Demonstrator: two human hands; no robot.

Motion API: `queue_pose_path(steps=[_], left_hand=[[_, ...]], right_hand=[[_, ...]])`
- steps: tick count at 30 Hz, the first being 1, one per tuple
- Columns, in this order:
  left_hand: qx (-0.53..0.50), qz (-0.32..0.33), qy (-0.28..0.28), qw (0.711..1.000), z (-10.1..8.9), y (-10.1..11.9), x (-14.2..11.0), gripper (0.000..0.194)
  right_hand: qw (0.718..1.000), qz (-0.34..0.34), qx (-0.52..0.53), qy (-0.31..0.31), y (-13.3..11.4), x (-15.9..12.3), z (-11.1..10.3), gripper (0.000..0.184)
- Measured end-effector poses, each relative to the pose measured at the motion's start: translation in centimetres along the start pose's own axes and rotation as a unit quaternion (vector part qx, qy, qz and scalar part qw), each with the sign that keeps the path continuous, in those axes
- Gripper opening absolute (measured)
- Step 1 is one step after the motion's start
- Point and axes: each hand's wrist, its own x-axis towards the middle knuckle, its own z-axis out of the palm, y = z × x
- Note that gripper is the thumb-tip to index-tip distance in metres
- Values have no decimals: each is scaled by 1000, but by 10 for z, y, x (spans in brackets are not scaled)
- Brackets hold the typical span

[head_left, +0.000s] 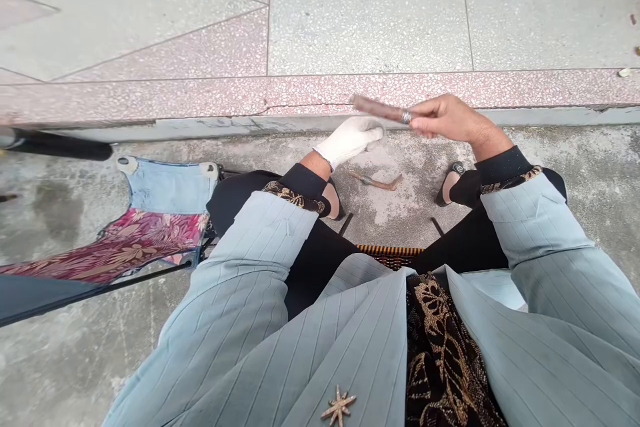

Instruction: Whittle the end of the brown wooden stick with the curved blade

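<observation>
Pinching a reddish-brown rod point(377, 109) crosswise in curled fingers, the right hand point(450, 118) is clearly grasping it, though blur hides the rod's exact material. A silver ring point(406, 117) shows where the fingers meet the rod; whether it sits on a finger or on the rod, I cannot tell. The left hand point(349, 140), in a white glove, lies just below the rod's far end with its fingers bunched, and I cannot tell whether it touches the rod or grips anything. The rod looks stiff and fairly light, and is best held around its middle, though its smooth surface might slip in a gloved hand. Below the hands, a bent rusty-brown stick point(375, 180) lies on rough concrete point(295, 153) between two black shoes point(336, 203). Beyond them runs a pink terrazzo step point(150, 99), and left of the left hand stands a folding chair point(120, 240) with blue and floral fabric. Pale blue pinstriped sleeves point(260, 240) reach toward both hands.
</observation>
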Motion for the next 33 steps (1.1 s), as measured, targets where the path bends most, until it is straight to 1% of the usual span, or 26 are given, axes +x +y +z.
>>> queue_pose_path(steps=[2, 3, 4, 5, 7, 11, 13, 15, 17, 19, 21, 22, 24, 25, 26, 27, 28, 29, 30, 32, 33], left_hand=[[-21, -11, -60, 998, 6, 4, -4, 20], [-28, -17, -97, 995, 9, 6, -6, 20], [-30, -21, -132, 991, 11, 8, -8, 21], [-27, -20, -159, 987, 13, 9, -9, 22], [-21, -11, -197, 980, 14, 11, -10, 23], [-24, 12, -235, 972, 13, 10, -10, 27], [-36, 27, -251, 967, 12, 10, -10, 28], [-45, 29, -264, 963, 9, 12, -11, 26], [-36, 19, -258, 965, 5, 14, -13, 24], [-12, 18, -211, 977, 0, 17, -16, 23], [14, 24, -138, 990, -4, 19, -17, 23], [27, 27, -106, 994, -7, 19, -16, 23], [49, 26, -57, 997, -10, 17, -14, 24], [59, 21, -36, 997, -12, 15, -12, 25], [68, 17, -14, 997, -14, 12, -9, 25], [77, 12, 9, 997, -16, 9, -7, 25], [85, 9, 28, 996, -17, 6, -4, 23], [89, 6, 42, 995, -17, 3, -2, 22], [89, 5, 44, 995, -15, 0, 0, 21], [73, 2, 6, 997, -8, -2, 2, 21], [61, 1, -34, 998, -3, -2, 1, 24]], right_hand=[[993, 8, 54, 102, 1, 1, -9, 30], [988, 21, 65, 136, 3, 1, -12, 30], [985, 39, 65, 154, 5, 1, -13, 29], [984, 57, 57, 158, 8, 2, -13, 29], [985, 87, 34, 144, 12, 3, -12, 31], [989, 103, -17, 109, 16, 8, -9, 39], [984, 116, -96, 97, 16, 10, -9, 36], [967, 132, -206, 76, 16, 11, -6, 31], [943, 148, -297, 23, 17, 13, 1, 27], [926, 159, -334, -71, 16, 14, 14, 23], [921, 140, -318, -177, 13, 14, 28, 20], [922, 118, -293, -223, 10, 13, 33, 18], [929, 58, -225, -287, 5, 10, 39, 13], [934, 29, -191, -300, 2, 8, 39, 12], [942, 5, -162, -295, 0, 6, 36, 13], [952, -13, -141, -271, -1, 4, 31, 14], [965, -25, -126, -229, -2, 2, 26, 16], [978, -29, -113, -172, -1, 0, 19, 17], [988, -28, -100, -111, 0, -1, 14, 18], [998, -24, -66, -8, 3, -1, 7, 18], [998, -22, -49, 25, 5, 0, 6, 19]])
